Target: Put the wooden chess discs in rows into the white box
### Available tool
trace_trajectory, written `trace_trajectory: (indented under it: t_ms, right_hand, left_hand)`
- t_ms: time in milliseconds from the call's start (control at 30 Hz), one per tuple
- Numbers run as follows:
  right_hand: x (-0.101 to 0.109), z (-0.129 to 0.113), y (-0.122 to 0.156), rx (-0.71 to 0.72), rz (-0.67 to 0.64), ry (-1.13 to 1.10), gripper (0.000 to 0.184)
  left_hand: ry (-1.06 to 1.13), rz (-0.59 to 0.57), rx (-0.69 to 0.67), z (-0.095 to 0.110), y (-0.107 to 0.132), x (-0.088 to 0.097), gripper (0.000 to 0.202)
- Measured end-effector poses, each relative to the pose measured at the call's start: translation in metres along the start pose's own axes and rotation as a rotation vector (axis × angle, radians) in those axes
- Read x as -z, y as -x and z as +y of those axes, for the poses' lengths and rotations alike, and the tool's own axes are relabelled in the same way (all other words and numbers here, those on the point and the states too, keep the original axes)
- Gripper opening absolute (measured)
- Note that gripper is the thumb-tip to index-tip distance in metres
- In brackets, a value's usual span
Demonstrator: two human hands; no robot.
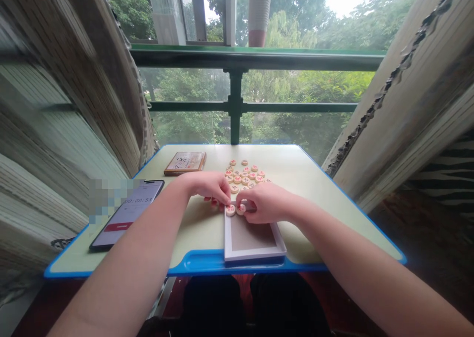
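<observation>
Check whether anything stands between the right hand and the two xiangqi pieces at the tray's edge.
Nothing visible: the right hand is against the two xiangqi pieces at the top edge of the white-framed tray.

Green-topped railing before leafy trees (probably misted glass between), bamboo blinds bowed on both sides.

— What are the round xiangqi pieces made of?
— Smooth pale wood, by the look, with a faint sheen.
— And the worktop?
— Matt pale-green laminate, with a glossy blue plastic edge.
— The shallow tray at the front?
— Smooth white rim, matt grey-brown lining.
</observation>
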State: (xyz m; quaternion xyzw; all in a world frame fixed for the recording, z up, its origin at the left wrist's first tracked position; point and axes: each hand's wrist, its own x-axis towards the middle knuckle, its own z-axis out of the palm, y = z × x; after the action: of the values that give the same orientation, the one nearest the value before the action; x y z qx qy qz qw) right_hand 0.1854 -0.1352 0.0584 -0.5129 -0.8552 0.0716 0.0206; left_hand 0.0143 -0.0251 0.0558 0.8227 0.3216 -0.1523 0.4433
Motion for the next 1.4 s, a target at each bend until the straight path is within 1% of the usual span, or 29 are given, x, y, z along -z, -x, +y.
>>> trace_trajectory:
  t_ms: [300,467,600,733,967,1400]
  right_hand:
    - [-0.001,0.002,0.0,0.009,0.017,-0.026,0.024]
    - [0.002,-0.002,0.003,0.056,-0.012,-0.066,0.021]
    - [0.0,-0.009,0.003,0.112,-0.037,-0.136,0.02]
    - [-0.003,-0.01,0.001,0.127,-0.007,-0.162,0.017]
    - [-0.003,-0.009,0.001,0.151,0.036,-0.189,0.013]
    - [-0.009,-0.004,-0.003,0.208,0.051,-0.223,0.013]
  left_hand:
    - [0.018,0.014,0.019,0.001,0.001,0.0,0.026]
    - [0.014,0.011,0.012,0.002,0.001,0.0,0.024]
    - [0.003,0.012,-0.004,0.003,0.001,0.0,0.02]
    - [0.008,0.015,0.002,0.003,0.001,-0.001,0.021]
    - [0.011,0.04,0.019,0.004,0.002,-0.001,0.024]
    - [-0.013,0.033,0.002,0.005,0.004,-0.001,0.021]
